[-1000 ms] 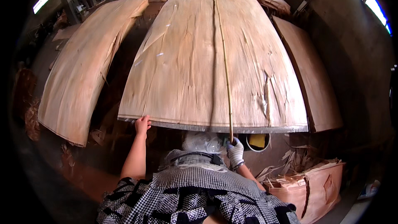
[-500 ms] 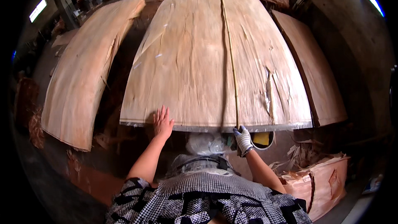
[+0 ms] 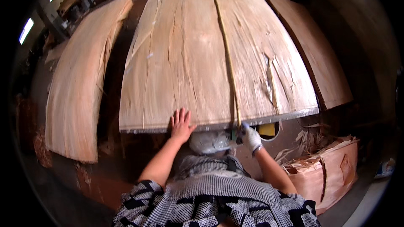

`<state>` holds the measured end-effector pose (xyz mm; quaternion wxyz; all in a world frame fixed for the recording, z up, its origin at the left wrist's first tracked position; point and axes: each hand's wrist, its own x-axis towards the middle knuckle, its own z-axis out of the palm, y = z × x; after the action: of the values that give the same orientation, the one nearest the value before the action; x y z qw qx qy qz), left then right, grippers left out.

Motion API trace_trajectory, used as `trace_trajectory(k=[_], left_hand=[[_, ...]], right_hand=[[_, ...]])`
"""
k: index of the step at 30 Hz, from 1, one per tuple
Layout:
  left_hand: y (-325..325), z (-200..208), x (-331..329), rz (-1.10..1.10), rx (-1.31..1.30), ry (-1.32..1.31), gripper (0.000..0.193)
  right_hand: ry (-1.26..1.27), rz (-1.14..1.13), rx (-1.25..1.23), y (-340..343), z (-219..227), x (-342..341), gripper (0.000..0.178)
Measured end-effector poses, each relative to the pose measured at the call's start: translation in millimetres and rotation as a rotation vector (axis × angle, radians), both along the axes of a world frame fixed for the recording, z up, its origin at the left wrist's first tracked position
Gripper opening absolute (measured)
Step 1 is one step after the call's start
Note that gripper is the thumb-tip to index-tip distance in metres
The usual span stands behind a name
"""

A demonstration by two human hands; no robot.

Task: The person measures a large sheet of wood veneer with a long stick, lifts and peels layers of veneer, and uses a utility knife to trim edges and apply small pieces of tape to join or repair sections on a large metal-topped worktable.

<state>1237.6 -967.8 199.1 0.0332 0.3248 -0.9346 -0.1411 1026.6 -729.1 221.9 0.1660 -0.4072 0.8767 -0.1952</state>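
A broad pale stack of wood veneer (image 3: 193,71) stretches away in front of me, its top sheet wrinkled and torn near the right. Along it lies a long, thin yellowish stick (image 3: 228,59), slightly bowed, running from the near edge to the far end. My bare left hand (image 3: 182,126) rests flat on the near edge, fingers spread. At the stick's near end is my right hand (image 3: 251,138) in a white-and-grey glove, its fingers closed around that end just off the veneer's edge. The fingertips are partly blurred.
Narrower veneer stacks lie to the left (image 3: 78,80) and right (image 3: 311,50). Below the near edge are a clear plastic bag (image 3: 209,142) and a bucket (image 3: 276,132) with something yellow inside. A bundle of veneer scraps (image 3: 326,174) stands at lower right.
My left hand has slid right along the near edge, closer to the stick. My right hand stays at the stick's end, its wrist turned slightly. The whole view has tilted.
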Motion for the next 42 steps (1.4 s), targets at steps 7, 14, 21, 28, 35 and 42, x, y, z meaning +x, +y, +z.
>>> trace_trajectory(k=[7,14,21,28,35,42], left_hand=[[-1,4,8,0.056,0.050,0.152,0.056],[88,42,-63,-0.302,0.079,0.277,0.051],[199,50,-105,-0.665,0.172,0.258,0.051],[304,46,-145,-0.808,0.289,0.154,0.051],[380,60,-205,-0.970,0.303,-0.040,0.047],[403,49,-211,-1.134,0.327,-0.171,0.041]], right_hand=[[-0.519,-0.487,-0.053,114,-52,53,0.028],[-0.581,-0.948,0.068,246,-27,71,0.024],[-0.157,-0.901,0.129,371,-46,50,0.024],[-0.162,-1.373,0.113,611,-117,76,0.016],[-0.463,-1.962,-0.457,670,-68,96,0.030],[-0.133,-1.930,-0.148,717,-133,110,0.036]])
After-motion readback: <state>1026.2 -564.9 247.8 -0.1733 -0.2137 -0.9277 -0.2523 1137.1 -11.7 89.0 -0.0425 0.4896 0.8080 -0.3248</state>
